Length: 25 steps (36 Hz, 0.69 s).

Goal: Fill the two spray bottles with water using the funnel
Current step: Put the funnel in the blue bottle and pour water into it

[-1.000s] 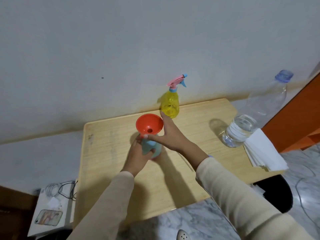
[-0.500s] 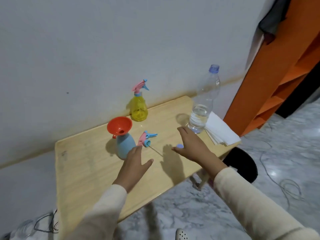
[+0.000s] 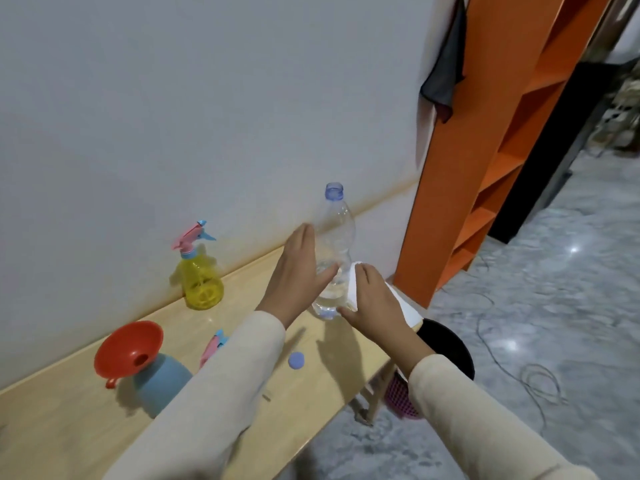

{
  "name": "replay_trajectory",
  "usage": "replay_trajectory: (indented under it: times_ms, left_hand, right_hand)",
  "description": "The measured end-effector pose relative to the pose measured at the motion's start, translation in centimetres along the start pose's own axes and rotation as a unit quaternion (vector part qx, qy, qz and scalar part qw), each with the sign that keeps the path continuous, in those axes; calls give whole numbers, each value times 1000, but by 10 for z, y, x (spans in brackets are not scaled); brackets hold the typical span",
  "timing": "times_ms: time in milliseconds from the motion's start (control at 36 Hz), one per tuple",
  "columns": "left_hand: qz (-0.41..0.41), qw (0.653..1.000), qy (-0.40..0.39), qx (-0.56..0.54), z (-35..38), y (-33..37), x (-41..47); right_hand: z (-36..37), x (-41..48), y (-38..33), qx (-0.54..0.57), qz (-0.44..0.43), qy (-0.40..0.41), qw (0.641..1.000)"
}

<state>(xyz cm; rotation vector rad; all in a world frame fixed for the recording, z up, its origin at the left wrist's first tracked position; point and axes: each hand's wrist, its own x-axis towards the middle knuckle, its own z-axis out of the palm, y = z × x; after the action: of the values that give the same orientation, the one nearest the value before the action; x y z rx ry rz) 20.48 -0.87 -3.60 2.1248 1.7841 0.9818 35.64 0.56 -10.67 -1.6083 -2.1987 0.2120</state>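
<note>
The clear water bottle (image 3: 337, 237) stands uncapped near the table's right end, holding a little water. My left hand (image 3: 298, 271) is against its left side, fingers straight, thumb across its front. My right hand (image 3: 375, 301) lies relaxed on the white paper stack (image 3: 403, 303), thumb by the bottle's base. The orange funnel (image 3: 130, 348) sits in the neck of the blue spray bottle (image 3: 162, 384). Its pink spray head (image 3: 212, 348) lies on the table, partly behind my left sleeve. The yellow spray bottle (image 3: 201, 282) stands by the wall with its head on.
A small blue cap (image 3: 296, 360) lies on the wooden table (image 3: 69, 427). An orange shelf unit (image 3: 460, 168) stands just right of the table. A black bin (image 3: 446, 348) and a pink basket (image 3: 400, 398) sit below the table's right edge. Cables trail on the floor.
Both hands left the funnel and blue bottle and moved right to the water bottle. The view swung right with them.
</note>
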Motion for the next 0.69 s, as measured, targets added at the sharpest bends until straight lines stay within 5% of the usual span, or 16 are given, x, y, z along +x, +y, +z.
replay_trajectory:
  times_ms: [194, 361, 500, 694]
  left_hand:
    - [-59, 998, 5, -22, 31, -1, 57]
    - [-94, 992, 21, -77, 51, -4, 69]
    - [-87, 991, 30, -97, 53, -11, 72]
    - [-75, 979, 94, -164, 34, -11, 67]
  right_hand:
    - [23, 62, 19, 68, 3, -6, 998]
    - [40, 85, 20, 242, 76, -51, 966]
    - [46, 89, 26, 301, 104, -25, 947]
    - [31, 87, 18, 298, 25, 62, 952]
